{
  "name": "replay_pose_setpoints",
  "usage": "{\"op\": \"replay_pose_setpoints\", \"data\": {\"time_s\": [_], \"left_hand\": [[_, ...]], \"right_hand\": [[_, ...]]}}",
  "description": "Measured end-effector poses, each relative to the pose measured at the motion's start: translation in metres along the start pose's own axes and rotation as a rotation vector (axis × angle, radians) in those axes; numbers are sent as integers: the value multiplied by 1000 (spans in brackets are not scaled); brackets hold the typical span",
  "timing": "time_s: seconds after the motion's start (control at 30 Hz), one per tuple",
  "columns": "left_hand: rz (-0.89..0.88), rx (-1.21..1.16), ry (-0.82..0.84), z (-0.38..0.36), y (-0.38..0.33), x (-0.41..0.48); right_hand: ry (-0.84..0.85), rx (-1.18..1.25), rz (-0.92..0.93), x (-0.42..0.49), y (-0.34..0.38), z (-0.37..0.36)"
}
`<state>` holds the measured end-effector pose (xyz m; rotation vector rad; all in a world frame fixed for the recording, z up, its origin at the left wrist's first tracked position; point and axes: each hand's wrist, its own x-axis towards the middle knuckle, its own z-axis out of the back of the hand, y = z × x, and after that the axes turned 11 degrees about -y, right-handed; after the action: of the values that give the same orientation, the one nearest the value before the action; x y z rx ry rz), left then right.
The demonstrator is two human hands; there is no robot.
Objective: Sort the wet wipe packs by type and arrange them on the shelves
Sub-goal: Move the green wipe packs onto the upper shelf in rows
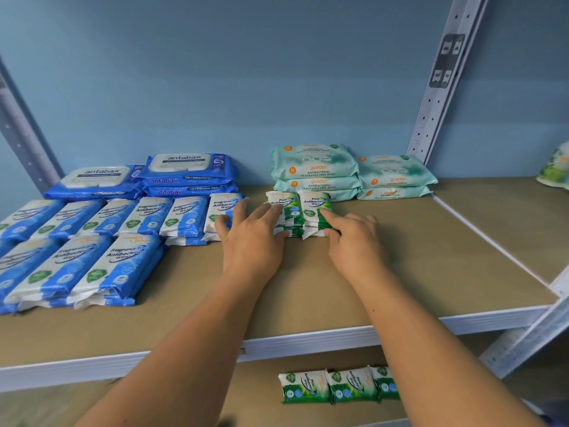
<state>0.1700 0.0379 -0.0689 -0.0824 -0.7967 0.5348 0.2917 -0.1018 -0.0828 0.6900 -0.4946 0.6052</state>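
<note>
Two touching stacks of Pine Antibacterial Wipes packs (314,208) sit on the shelf (400,272), long axes pointing away from the person, the left hand (252,238) pressing spread, straight fingers on the left stack and the right hand (354,238) laying its forefinger on the right stack, whether it pinches being unclear

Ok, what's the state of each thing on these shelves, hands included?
Left hand, spread open on left pine stack.
Right hand, pinching right pine stack.
Fragrance-free packs, laid in rows.
Antabax packs, stacked at back.
Guardian packs, two stacks.
Lower-shelf pine packs, side by side.
</note>
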Motion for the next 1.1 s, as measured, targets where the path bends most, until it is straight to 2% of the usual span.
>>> {"op": "replay_pose_setpoints", "data": {"time_s": [0.27, 0.53, 0.9, 1.1], "left_hand": [[35, -13, -64, -2, -2, -1], [15, -29, -110, -7, 3, 1], [13, -28, -89, -8, 4, 1], [-22, 0, -88, 10, 0, -10]], "right_hand": [[9, -13, -72, -1, 8, 8], [-15, -17, -56, -1, 3, 2], [-6, -58, -62, -5, 6, 9], [-67, -113, -19, -23, 11, 41]]}}
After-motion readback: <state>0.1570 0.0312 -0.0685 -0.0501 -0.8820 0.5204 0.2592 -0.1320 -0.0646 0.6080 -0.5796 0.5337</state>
